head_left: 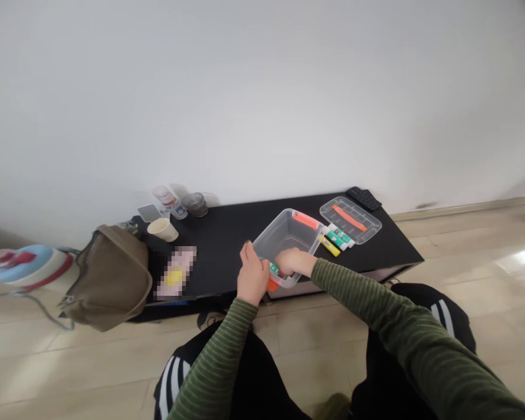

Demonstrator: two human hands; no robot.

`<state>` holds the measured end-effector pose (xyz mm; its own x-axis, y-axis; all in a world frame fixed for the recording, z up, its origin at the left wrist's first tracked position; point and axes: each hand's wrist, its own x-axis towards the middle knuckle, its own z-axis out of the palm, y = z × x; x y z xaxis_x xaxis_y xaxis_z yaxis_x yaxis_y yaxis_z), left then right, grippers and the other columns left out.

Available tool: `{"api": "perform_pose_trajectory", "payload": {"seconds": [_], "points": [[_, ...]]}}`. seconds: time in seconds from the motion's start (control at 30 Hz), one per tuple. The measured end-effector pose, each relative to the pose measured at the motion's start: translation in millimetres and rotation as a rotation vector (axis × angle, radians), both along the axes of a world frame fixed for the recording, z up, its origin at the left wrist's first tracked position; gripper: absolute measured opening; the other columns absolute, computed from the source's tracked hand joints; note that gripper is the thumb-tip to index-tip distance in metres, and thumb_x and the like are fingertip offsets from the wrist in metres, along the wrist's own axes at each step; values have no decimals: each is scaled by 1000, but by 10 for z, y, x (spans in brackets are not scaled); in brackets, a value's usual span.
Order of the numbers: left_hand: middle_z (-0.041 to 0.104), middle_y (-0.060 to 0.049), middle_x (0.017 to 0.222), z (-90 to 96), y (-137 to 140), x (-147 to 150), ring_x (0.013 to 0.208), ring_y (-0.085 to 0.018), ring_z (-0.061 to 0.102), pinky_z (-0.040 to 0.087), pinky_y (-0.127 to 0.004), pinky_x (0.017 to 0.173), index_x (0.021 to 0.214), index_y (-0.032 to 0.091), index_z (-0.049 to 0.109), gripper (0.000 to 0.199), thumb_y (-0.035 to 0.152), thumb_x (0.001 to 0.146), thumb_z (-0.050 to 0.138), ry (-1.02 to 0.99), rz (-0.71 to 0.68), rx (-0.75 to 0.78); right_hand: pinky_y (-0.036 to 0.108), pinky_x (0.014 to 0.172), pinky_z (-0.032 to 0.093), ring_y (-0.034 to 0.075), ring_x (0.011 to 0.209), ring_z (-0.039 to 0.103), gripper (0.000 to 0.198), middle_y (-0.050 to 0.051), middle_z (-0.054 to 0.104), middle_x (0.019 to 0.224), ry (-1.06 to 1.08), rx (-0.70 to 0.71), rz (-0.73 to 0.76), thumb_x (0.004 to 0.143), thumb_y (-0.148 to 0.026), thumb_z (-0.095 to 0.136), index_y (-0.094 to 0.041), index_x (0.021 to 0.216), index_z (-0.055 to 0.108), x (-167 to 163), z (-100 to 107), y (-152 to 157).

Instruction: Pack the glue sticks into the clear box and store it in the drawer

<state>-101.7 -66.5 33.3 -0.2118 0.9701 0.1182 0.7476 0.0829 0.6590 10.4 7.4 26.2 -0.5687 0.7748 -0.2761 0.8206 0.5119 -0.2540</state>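
Note:
A clear plastic box [269,233] with orange clasps stands open and tilted at the front edge of the black table [227,239]. My left hand [252,275] is closed on its near left rim. My right hand [292,261] reaches inside, fingers curled at a small green-and-white stick [273,268]; the fingertips are partly hidden. To the right of the box lie several similar green-and-white sticks [339,237] and a yellow stick [331,246]. Behind them is the box's clear lid [370,228], with an orange handle.
A black keyboard-like object [364,198] is at the back right. Toward the left are a paper cup [163,231], a glass [195,204], a spray bottle [171,204], a white flat object [149,213] and a pixelated pink packet [188,262]. A brown bag [118,274] hangs over the left end.

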Motion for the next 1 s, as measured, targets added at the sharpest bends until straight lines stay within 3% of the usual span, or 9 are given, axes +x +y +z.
{"api": "perform_pose_trajectory", "payload": {"seconds": [0.1, 0.2, 0.27, 0.37, 0.47, 0.6, 0.77, 1.0], "points": [[32, -29, 153, 13, -1, 16, 122, -36, 61, 53, -46, 96, 149, 6, 28, 64, 21, 89, 42, 51, 5, -23, 37, 81, 54, 28, 97, 71, 20, 15, 76, 100, 27, 70, -38, 85, -28, 63, -19, 96, 77, 197, 209, -25], [34, -28, 153, 28, -2, 41, 119, -34, 63, 53, -44, 95, 149, 4, 28, 63, 21, 89, 41, 76, 23, -40, 31, 89, 50, 20, 102, 67, 29, 8, 73, 109, 478, 373, -230, 94, -27, 47, -23, 109, 71, 629, 284, -21], [34, -28, 153, 37, -2, 53, 117, -33, 64, 53, -43, 95, 149, 4, 29, 63, 21, 89, 41, 89, 27, -50, 32, 86, 49, 19, 90, 65, 30, 9, 70, 107, 663, 510, -427, 94, -28, 44, -20, 112, 67, 994, 209, 34], [36, -27, 152, 44, -1, 56, 113, -32, 67, 54, -41, 92, 149, 5, 29, 64, 22, 89, 42, 107, 34, -69, 36, 82, 50, 20, 84, 61, 35, 12, 65, 110, 746, 537, -643, 90, -31, 50, -16, 119, 60, 1491, -53, 163], [36, -27, 152, 43, 1, 44, 111, -32, 68, 54, -41, 91, 149, 5, 30, 64, 22, 89, 41, 112, 35, -74, 37, 85, 49, 22, 90, 61, 36, 14, 62, 114, 644, 447, -744, 88, -32, 52, -14, 119, 59, 1789, -361, 233], [37, -27, 151, 47, 4, 33, 110, -32, 68, 54, -41, 90, 149, 4, 30, 64, 23, 89, 41, 119, 30, -77, 34, 87, 47, 22, 98, 62, 27, 12, 64, 115, 449, 331, -720, 90, -28, 50, -18, 111, 65, 1875, -635, 184], [38, -27, 150, 51, 1, 32, 107, -33, 69, 54, -41, 88, 149, 4, 29, 63, 23, 90, 42, 145, 36, -92, 30, 83, 46, 22, 104, 61, 22, 10, 66, 115, 279, 289, -599, 94, -28, 52, -20, 108, 67, 1814, -750, 110], [38, -27, 151, 20, 13, 26, 109, -32, 68, 54, -40, 89, 149, 4, 29, 64, 23, 90, 42, 144, 23, -80, 27, 74, 44, 23, 100, 64, 28, 11, 67, 116, 53, 243, -582, 94, -37, 57, -19, 113, 67, 1749, -784, 108]]}}
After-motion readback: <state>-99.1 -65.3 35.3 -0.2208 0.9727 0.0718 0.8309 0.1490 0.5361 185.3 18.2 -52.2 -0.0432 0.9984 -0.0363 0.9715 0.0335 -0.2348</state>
